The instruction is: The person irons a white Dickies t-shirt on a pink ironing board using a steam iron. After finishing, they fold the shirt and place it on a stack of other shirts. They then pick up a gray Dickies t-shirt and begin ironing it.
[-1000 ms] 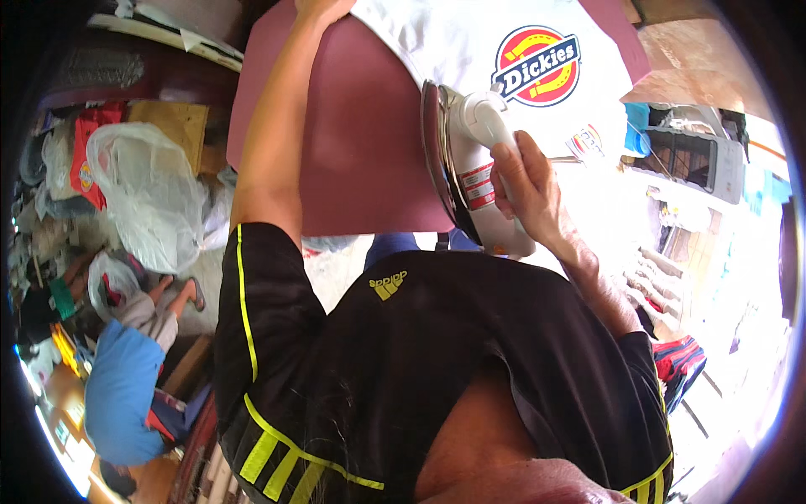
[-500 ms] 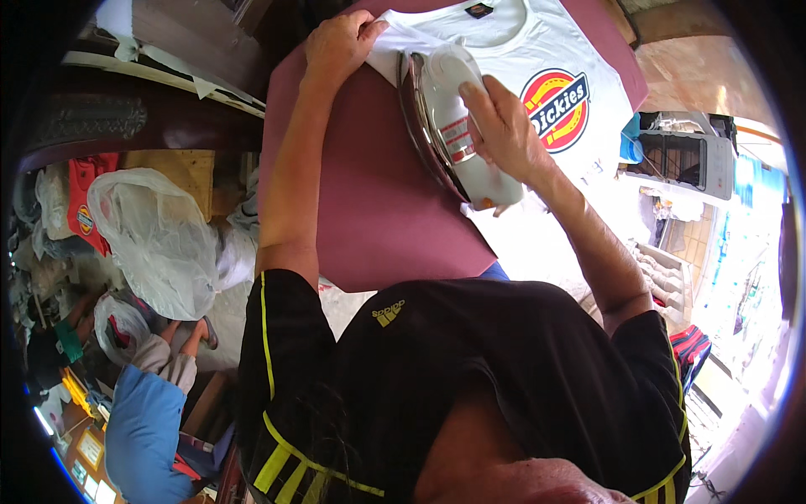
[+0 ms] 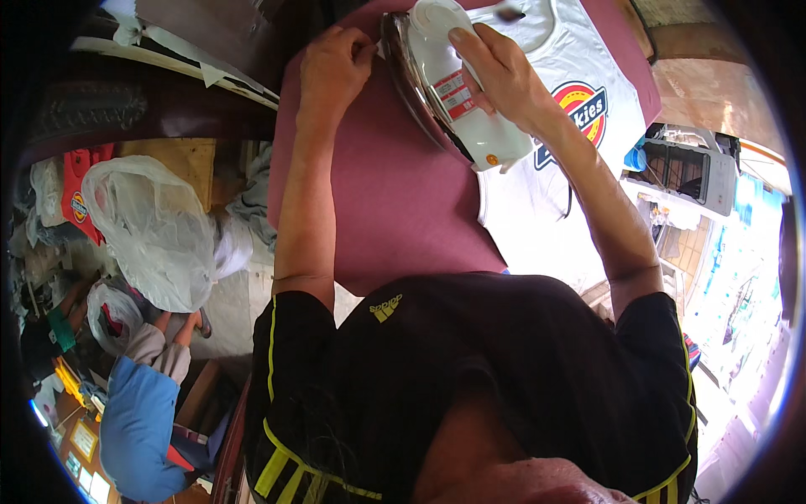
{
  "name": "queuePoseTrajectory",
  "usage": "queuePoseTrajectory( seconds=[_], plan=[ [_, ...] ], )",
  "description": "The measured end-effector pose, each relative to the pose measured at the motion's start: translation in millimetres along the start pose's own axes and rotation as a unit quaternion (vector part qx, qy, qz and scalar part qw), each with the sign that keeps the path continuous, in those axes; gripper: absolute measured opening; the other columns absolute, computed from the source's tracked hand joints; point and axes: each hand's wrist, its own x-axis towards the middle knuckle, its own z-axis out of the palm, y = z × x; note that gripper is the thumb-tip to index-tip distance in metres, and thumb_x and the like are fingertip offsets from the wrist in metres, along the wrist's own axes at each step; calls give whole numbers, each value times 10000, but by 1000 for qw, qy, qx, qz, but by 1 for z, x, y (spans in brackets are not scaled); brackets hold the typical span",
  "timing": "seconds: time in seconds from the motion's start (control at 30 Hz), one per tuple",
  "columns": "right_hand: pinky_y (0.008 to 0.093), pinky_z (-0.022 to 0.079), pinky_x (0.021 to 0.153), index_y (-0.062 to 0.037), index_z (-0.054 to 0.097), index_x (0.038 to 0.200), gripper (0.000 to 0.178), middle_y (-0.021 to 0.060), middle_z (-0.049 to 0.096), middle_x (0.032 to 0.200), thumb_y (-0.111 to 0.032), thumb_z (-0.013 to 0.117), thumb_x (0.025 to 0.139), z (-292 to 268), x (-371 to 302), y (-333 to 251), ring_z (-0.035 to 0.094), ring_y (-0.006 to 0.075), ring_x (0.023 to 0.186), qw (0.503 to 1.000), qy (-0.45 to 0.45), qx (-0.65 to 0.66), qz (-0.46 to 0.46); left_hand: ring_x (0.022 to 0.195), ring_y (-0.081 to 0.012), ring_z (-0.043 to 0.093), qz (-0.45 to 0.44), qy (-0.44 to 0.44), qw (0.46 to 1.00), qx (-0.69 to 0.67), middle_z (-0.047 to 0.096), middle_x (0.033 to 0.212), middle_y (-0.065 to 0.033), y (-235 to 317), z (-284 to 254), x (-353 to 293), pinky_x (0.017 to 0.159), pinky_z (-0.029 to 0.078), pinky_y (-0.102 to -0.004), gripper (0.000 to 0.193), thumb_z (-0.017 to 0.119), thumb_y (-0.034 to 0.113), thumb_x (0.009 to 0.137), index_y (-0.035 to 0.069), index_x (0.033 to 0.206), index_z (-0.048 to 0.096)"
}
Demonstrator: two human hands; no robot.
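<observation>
A white T-shirt [image 3: 617, 71] with a round red, yellow and black print lies over a maroon padded ironing board [image 3: 390, 210]. My right hand [image 3: 508, 80] is wrapped round the handle of a white clothes iron [image 3: 462, 113] with a shiny metal base edge. The iron rests on the shirt, left of the print, and covers part of the neck and shoulder area. Near the board's far left edge, my left hand [image 3: 337, 71] has its fingers curled in a pinch at the shirt's edge. Only a sliver of white cloth shows beside those fingertips.
Large clear plastic bags [image 3: 155, 227] stand on the floor to my left. Beyond them a person in blue [image 3: 143, 420] bends low. A dark wooden piece of furniture [image 3: 168, 109] is at the far left. A grey crate-like container [image 3: 684, 168] stands to the right, near a bright opening.
My right hand has pushed the iron away from me and slightly left, toward my left hand. My left hand stays by the shirt's edge, its fingers curled more tightly. The view has shifted slightly.
</observation>
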Motion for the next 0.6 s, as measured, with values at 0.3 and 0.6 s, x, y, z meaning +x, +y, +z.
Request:
queuePoseTrajectory(
  seconds=[0.3,0.6],
  plan=[
    [363,451,514,33,579,1078,319,99,542,675,-275,551,995,9,44,63,548,188,562,870,212,-210,-393,797,-305,698,33,6,999,-24,710,912,-135,0,0,4,709,542,-383,131,703,148,843,77,948,735],
    [374,471,587,8,573,1153,270,154,578,843,-211,496,1016,-12,-32,69,577,254,685,958,47,-148,-242,744,-395,624,63,103,982,144,634,799,-164,-1,26,10,654,483,-496,271,632,304,932,58,819,619]
  ],
)
